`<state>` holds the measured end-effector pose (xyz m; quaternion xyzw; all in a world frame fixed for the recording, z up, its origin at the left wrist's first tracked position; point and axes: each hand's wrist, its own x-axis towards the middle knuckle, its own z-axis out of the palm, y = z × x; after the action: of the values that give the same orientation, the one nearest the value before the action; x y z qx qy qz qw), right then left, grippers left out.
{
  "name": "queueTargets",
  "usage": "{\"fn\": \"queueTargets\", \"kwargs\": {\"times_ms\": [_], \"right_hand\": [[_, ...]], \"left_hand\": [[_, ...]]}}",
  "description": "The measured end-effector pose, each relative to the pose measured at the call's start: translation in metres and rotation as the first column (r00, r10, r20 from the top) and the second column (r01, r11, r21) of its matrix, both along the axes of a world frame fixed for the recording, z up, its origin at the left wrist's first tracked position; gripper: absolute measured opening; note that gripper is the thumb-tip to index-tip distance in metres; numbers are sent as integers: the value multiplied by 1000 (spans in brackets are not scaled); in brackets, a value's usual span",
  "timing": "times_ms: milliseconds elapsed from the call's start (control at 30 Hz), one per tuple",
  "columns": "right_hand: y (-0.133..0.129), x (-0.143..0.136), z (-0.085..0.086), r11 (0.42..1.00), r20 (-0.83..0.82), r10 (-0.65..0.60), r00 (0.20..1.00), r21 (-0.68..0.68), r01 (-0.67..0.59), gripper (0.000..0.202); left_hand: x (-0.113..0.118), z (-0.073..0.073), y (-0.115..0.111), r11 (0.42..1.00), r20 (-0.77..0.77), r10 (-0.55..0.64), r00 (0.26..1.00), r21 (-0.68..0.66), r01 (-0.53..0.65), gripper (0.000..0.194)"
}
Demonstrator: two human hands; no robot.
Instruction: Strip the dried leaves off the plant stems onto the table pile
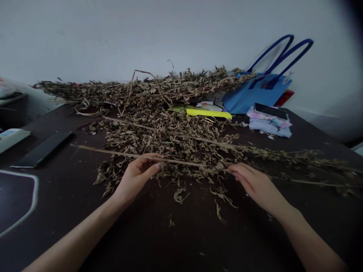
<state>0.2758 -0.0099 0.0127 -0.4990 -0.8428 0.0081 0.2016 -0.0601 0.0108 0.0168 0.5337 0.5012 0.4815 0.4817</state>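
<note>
A long dried stem (104,150) lies across my two hands, its bare end pointing left. My left hand (137,174) pinches it near the middle, thumb and fingers together. Further right, my right hand (251,181) is closed on the same stem, which runs on to the right with a few withered leaves. Below and behind the stem spreads a heap of loose dried leaves (172,136). A second leafy stalk (235,146) rests on the heap and reaches to the right.
Along the wall lies a bundle of dried plants (170,88). Behind on the right are a blue bag (246,96), a yellow object (208,113) and a phone (270,111) on folded cloth (269,126). A black flat device (42,150) is at left on the dark table (159,241).
</note>
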Motion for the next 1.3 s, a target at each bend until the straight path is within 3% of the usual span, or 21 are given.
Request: {"fn": "queueTargets", "kwargs": {"times_ms": [133,333,567,800,1000,1200,1300], "right_hand": [[-1,0,-1,1000,0,-1,1000,-2,1,21],[-4,-5,-2,999,-17,25,1000,22,-25,21],[-5,-6,-3,999,-32,41,999,-9,-41,25],[-5,-3,1,999,-53,36,998,-9,-37,28],[-5,2,2,999,-59,18,998,-37,-20,29],[-5,2,1,998,-62,20,998,-56,-23,29],[-6,0,1,999,-51,38,998,-30,-39,28]], "left_hand": [[1,3,-1,998,172,-8,985,-58,18,39],[4,2,0,983,397,14,918,-175,61,18],[4,-8,-3,996,217,-51,975,-64,66,16],[3,0,-4,998,-29,-63,998,4,63,14],[5,2,-6,998,2,-36,999,47,36,15],[5,1,-8,992,-166,-121,979,7,123,18],[6,3,-10,988,-188,-136,973,48,148,18]]}}
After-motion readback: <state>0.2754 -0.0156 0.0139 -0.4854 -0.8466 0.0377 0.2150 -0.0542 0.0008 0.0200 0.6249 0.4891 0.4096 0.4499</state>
